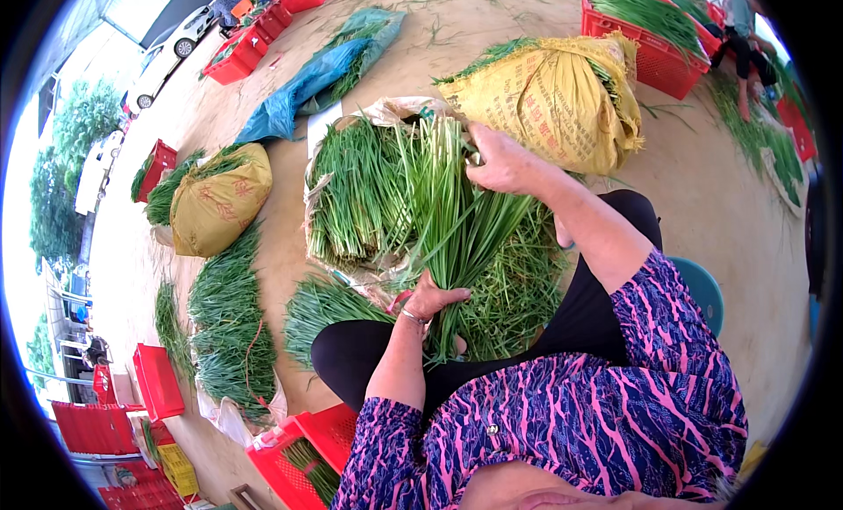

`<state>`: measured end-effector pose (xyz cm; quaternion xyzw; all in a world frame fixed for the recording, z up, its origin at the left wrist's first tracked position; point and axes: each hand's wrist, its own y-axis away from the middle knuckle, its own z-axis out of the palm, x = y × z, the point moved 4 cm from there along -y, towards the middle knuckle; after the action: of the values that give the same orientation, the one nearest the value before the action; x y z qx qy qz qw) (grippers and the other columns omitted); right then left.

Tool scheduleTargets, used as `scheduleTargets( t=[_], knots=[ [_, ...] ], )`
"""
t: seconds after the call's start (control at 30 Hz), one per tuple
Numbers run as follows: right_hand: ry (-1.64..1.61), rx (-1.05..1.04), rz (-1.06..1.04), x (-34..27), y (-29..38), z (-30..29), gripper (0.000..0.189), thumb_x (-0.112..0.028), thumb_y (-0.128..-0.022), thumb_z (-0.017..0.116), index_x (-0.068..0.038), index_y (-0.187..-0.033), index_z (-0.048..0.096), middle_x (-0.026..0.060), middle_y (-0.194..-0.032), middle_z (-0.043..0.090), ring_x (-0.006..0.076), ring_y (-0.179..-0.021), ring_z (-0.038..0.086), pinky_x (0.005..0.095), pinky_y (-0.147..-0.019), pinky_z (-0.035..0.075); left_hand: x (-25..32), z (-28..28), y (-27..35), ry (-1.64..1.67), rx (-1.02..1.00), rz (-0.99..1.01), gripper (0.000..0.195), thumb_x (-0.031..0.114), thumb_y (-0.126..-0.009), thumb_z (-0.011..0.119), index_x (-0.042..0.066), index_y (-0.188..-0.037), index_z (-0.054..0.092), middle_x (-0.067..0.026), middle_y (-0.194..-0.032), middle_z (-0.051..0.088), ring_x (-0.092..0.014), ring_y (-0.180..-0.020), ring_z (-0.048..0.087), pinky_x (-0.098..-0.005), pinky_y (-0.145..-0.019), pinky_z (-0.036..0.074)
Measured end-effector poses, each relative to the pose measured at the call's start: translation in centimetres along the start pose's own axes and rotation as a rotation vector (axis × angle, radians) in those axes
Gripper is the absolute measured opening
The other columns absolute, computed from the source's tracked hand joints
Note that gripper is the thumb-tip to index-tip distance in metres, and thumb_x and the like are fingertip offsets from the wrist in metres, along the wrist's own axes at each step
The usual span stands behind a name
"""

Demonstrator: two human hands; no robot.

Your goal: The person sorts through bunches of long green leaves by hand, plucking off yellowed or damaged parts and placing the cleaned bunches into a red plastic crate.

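Note:
A thick bunch of garlic chives [442, 200] stands spread in front of me, pale cut ends pointing away. My left hand [435, 297], with a bracelet at the wrist, is wrapped around its narrow leafy end. At the pale ends, my right hand [495, 158] pinches stems on the bunch's right edge; its fingertips are partly hidden. Just left of the bunch, a large heap of chives [359, 187] lies on an opened white woven sack [395, 107]. Loose leaves [520, 299] cover the ground between my knees, beneath the bunch.
A yellow woven sack [546, 102] of chives lies beyond my right hand, a blue one [283, 105] further left. Another yellow sack [224, 200] and a chive pile [230, 325] lie left. Red crates [296, 437] stand around; a person [741, 36] sits far right.

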<state>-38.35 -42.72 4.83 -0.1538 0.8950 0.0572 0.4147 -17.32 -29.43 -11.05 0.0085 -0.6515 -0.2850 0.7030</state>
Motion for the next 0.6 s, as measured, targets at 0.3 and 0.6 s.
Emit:
scheduleTargets(
  t=[0.3,0.6],
  knots=[
    [0.047,0.242,-0.138,1.5,-0.5,2.7,0.04,-0.012,-0.079,0.059,0.001,-0.113,0.043,0.0256,-0.085,0.061,0.0463,-0.086,0.06,0.0501,-0.077,0.048,0.9,0.5,1.1,-0.078,-0.021,-0.113,0.061,0.003,-0.066,0.082,0.002,-0.122,0.057,-0.0074,-0.106,0.068,-0.018,-0.092,0.065,-0.0343,-0.087,0.053],
    [-0.098,-0.016,-0.329,1.0,-0.8,1.9,0.013,-0.009,-0.089,0.059,0.0,-0.099,0.061,0.0175,-0.079,0.062,0.0229,-0.073,0.061,0.0382,-0.069,0.048,0.6,-0.1,1.3,-0.02,-0.013,-0.086,0.053,0.0,-0.068,0.08,0.0,-0.117,0.059,-0.0083,-0.098,0.069,-0.019,-0.083,0.067,-0.0337,-0.079,0.056]
  ],
)
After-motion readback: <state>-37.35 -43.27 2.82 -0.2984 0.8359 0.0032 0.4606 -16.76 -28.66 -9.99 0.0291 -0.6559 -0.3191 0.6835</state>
